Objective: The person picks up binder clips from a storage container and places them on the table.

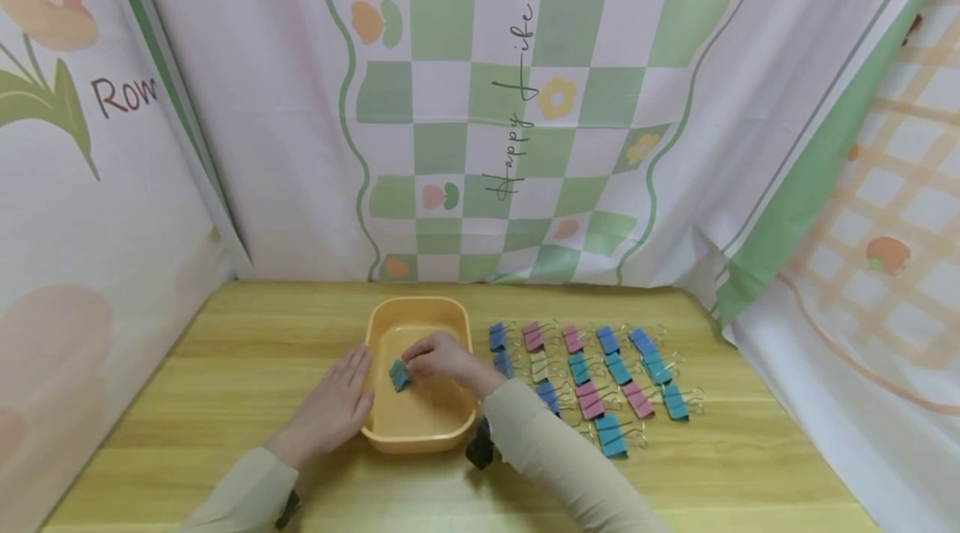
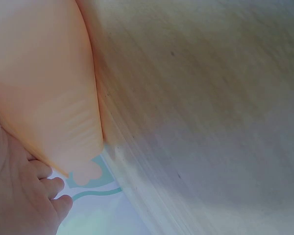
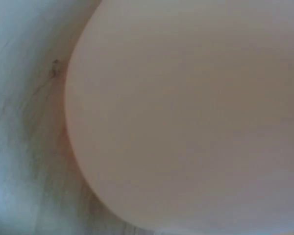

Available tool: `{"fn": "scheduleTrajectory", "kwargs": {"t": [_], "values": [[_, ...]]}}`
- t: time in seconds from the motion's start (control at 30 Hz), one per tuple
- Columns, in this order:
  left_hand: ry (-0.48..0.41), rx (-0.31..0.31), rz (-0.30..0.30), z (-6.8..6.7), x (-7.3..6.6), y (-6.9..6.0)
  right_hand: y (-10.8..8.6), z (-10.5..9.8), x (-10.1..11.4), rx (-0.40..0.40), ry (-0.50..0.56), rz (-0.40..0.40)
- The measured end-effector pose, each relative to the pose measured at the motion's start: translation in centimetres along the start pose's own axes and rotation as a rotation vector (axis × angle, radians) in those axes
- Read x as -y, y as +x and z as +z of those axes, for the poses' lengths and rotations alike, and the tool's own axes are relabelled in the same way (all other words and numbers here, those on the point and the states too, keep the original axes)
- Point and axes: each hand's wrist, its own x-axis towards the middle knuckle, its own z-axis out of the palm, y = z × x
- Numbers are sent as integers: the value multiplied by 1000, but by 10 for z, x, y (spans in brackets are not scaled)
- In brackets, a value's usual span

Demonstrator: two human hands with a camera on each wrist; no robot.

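A yellow-orange plastic basin [image 1: 420, 435] stands on the table. My left hand [image 1: 330, 404] lies along its left side with fingers extended, touching the wall. In the left wrist view the basin's outer wall [image 2: 44, 83] rises beside the left hand [image 2: 24, 191]. Over the inside of the basin, my right hand [image 1: 442, 358] pinches a teal binder clip [image 1: 400, 376] at its fingertips. Whether the clip touches the bottom I cannot tell. The basin wall [image 3: 186, 117] fills most of the right wrist view, and the right hand is hidden there.
Right of the basin, binder clips lie in rows, among them a pink clip [image 1: 589, 401], a blue clip [image 1: 608, 340], a cream clip [image 1: 539, 366] and a teal clip [image 1: 611, 436]. The right forearm covers part of the rows. A printed curtain [image 1: 525, 141] hangs behind the wooden table [image 1: 262, 333].
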Motion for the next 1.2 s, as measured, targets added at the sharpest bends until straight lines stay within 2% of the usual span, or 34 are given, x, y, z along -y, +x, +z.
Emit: {"fn": "scheduleTrajectory", "kwargs": {"t": [0.27, 0.47, 0.57, 0.87, 1.2], "values": [[0, -9, 2, -2, -2, 0, -6, -2, 7, -78, 101, -20], [1, -13, 0, 0, 0, -1, -12, -8, 15, -81, 129, 1], [5, -16, -2, 1, 0, -1, -12, -12, 11, -75, 132, 1], [4, -8, -3, 0, -1, -1, -28, -27, 19, -49, 205, -60], [10, 6, 6, 0, 0, -2, -41, -43, 22, -146, 145, -73]]}}
